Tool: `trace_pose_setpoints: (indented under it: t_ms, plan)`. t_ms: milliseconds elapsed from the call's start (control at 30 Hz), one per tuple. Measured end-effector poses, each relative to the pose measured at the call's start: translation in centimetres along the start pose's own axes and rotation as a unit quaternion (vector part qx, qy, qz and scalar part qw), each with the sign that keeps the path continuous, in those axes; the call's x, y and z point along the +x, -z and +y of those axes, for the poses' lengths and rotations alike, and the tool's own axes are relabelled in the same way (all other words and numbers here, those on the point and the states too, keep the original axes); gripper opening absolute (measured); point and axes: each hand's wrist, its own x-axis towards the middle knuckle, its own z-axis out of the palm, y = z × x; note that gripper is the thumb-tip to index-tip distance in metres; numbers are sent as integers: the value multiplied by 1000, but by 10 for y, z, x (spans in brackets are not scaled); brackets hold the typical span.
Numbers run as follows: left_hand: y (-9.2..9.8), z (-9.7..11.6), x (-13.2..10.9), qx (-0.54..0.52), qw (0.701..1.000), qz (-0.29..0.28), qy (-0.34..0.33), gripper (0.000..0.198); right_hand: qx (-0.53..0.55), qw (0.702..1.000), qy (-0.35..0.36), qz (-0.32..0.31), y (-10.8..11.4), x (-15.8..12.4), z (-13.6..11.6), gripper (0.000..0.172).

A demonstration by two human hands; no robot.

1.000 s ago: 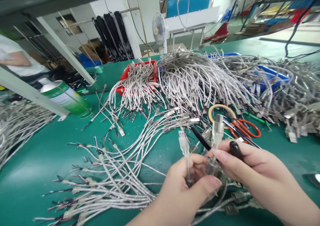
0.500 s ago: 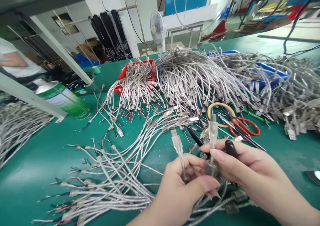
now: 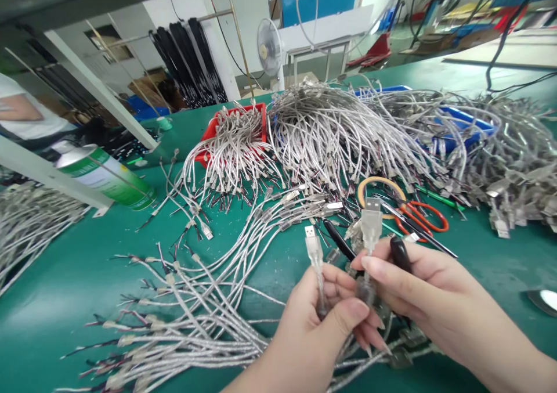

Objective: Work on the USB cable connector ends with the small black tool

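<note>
My left hand (image 3: pixel 324 323) is closed around a clear-jacketed USB cable (image 3: pixel 314 248), its metal plug pointing up above the fingers. Beside it, my right hand (image 3: pixel 435 300) pinches a second USB cable (image 3: pixel 371 227) just below the plug, whose flat face is towards me. A black-handled tool (image 3: pixel 399 255) also sits in the right hand, one handle showing between the fingers; its working end is hidden. Under both hands lie more cables with dark grey ferrite-like blocks (image 3: pixel 400 357). To the left, a fan of silver cables (image 3: pixel 209 335) spreads its stripped wire ends over the green table (image 3: pixel 52 265).
Behind the hands lie orange-handled scissors (image 3: pixel 424 216), a tan tape roll (image 3: pixel 361 193) and a pen-like tool. Cables heap over a red bin (image 3: pixel 264 120) and blue bins (image 3: pixel 472 127). A green spray can (image 3: pixel 108 175) leans by a white post (image 3: pixel 100 85). A person (image 3: pixel 26 111) is far left.
The plug in my right hand has turned from edge-on to show its broad face. In my left hand, the plug has shifted slightly right and become more upright. The view has shifted slightly.
</note>
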Motion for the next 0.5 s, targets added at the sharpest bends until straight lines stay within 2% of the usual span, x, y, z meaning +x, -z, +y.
trace_pose_setpoints:
  t_ms: [133, 300, 500]
  plan:
    - [1, 0, -2, 16, 1000, -6, 5, 50, 20, 1000, -3, -11, 0, 1, 2, 39]
    - [6, 2, -3, 74, 997, 10, -20, 43, 27, 999, 26, 38, 3, 2, 7, 40]
    - [6, 0, 1, 14, 1000, 15, -18, 42, 29, 997, 54, 52, 3, 2, 12, 43]
